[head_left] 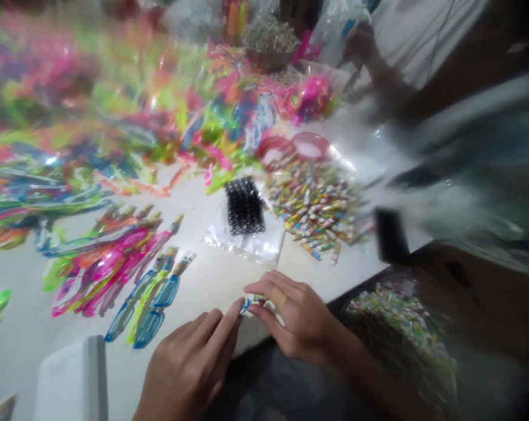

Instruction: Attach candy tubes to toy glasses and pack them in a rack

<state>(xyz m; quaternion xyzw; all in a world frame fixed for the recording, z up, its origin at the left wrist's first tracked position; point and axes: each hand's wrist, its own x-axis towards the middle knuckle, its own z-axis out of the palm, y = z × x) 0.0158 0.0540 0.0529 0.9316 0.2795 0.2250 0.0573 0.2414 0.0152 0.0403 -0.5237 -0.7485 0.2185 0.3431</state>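
- Pink plastic glasses (pixel 109 261) in a heap.
- Left hand (pixel 189 359) pinching a thin blue piece (pixel 247 305), at the heap's four o'clock.
- Black dotted square (pixel 246 207), at the blue piece's twelve o'clock.
- Right hand (pixel 306 318) pinching a small colourful stick (pixel 259 298).

white box (pixel 62 380) lower left, co-worker's arm (pixel 390 82) upper right

Bare hands (pixel 302 320), tan finger band (pixel 280 299) on the right one, bare right forearm (pixel 367 374)
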